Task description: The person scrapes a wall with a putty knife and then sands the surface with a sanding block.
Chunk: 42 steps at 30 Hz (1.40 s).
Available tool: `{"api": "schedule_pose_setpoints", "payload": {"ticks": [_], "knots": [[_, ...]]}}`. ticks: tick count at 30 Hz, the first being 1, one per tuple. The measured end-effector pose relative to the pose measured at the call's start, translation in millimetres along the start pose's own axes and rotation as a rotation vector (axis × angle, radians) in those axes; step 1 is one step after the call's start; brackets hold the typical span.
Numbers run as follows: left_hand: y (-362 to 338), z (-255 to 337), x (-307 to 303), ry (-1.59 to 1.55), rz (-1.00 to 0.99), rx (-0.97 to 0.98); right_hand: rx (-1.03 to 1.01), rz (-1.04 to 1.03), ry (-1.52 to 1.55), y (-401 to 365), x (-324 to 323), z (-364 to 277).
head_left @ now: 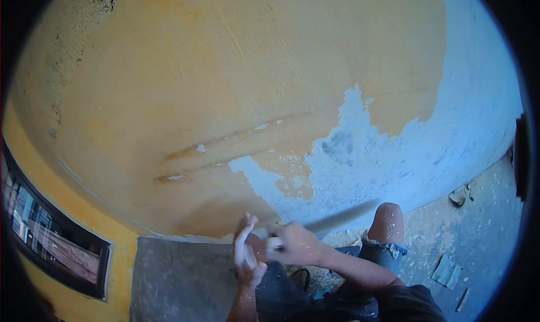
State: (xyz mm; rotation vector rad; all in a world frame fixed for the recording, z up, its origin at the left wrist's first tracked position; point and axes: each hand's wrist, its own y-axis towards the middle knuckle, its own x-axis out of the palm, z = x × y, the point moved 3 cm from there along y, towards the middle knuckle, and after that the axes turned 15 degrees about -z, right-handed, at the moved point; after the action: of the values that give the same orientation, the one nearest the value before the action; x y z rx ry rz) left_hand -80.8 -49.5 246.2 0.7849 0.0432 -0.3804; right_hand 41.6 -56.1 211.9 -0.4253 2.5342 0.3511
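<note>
Left hand [246, 260]: fingers extended | right hand [295, 244]: fingers curled, grip blurred, cannot tell | part-stripped wall [242, 91]: ahead of both

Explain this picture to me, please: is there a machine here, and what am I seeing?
No machine: these are a person's bare hands, seen by one camera worn on the head, looking forward and down. The left hand is up, fingers extended. Beside it, the right hand is curled; something pale shows there, too blurred to name. Ahead is a wall, yellow in places, bluish-white where the yellow is missing. On the floor lie a flat piece and a thin strip.
</note>
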Motion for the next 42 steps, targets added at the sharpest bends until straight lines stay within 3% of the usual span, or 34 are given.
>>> {"api": "schedule_pose_setpoints", "payload": {"ticks": [1, 2, 3, 4, 6, 8, 10, 12, 13, 15, 16, 17, 19, 23, 31, 35, 37, 38, 42], "knots": [[12.9, -2.6, -5.1, 0.006, -0.010, 0.001, -0.123, 0.058, -0.024, 10.1, 4.5, -14.3], [23.0, -3.9, -10.5, 0.131, -0.184, 0.190, -0.125, 0.067, -0.015, 22.1, 13.7, -16.2], [25.9, -2.6, -14.0, 0.251, -0.359, 0.379, -0.287, 0.105, -0.057, 35.4, 24.1, -16.3], [25.7, -2.5, -20.3, 0.250, -0.372, 0.379, -0.447, 0.145, -0.103, 41.1, 26.4, -23.0], [25.9, -6.1, -35.7, 0.139, -0.263, 0.202, -0.439, 0.214, -0.146, 41.7, 21.7, -34.5], [28.2, -2.5, -35.5, 0.220, -0.250, 0.247, -0.428, 0.273, -0.198, 39.5, 17.2, -45.2], [24.4, -2.0, -39.6, 0.295, -0.232, 0.288, -0.173, 0.274, -0.237, 35.6, 18.9, -41.7], [15.1, -8.4, -57.4, 0.209, 0.010, 0.120, -0.139, 0.287, -0.323, 36.9, 21.6, -30.4], [14.4, -7.7, -58.2, 0.203, 0.006, 0.117, -0.114, 0.296, -0.409, 39.7, 23.5, -25.8], [14.9, -8.9, -56.1, -0.519, -0.011, 0.040, -0.160, 0.412, -0.389, 51.7, 29.9, -29.9], [23.3, -4.4, -54.2, -0.562, -0.098, 0.110, -0.214, 0.533, -0.366, 57.4, 31.0, -36.6], [32.7, -2.3, -54.8, -0.566, -0.115, 0.102, -0.202, 0.547, -0.360, 66.5, 27.5, -37.7], [56.9, 6.7, -59.4, -0.545, -0.208, 0.211, -0.380, 0.830, -0.533, 79.2, 1.7, -48.7], [100.4, 17.3, -64.9, -0.494, -0.389, 0.449, -0.463, 0.961, -0.528, 105.8, -18.6, -53.2], [110.2, -15.0, -47.6, -0.608, -0.485, 0.408, -0.468, 1.214, -0.555, 109.8, -20.4, -18.0], [102.9, -30.8, -34.9, -0.622, -0.467, 0.247, -0.367, 1.230, -0.584, 106.0, -15.3, 2.2], [91.9, 1.8, -35.6, -0.439, -0.527, 0.666, -0.541, 1.228, -0.533, 97.6, -14.3, -27.5], [89.1, 4.4, -36.9, -0.441, -0.524, 0.651, -0.611, 1.245, -0.489, 101.4, -12.6, -31.6], [89.4, -4.9, -44.3, -0.445, -0.549, 0.551, -0.570, 1.200, -0.563, 106.7, -8.8, -18.8]]}}
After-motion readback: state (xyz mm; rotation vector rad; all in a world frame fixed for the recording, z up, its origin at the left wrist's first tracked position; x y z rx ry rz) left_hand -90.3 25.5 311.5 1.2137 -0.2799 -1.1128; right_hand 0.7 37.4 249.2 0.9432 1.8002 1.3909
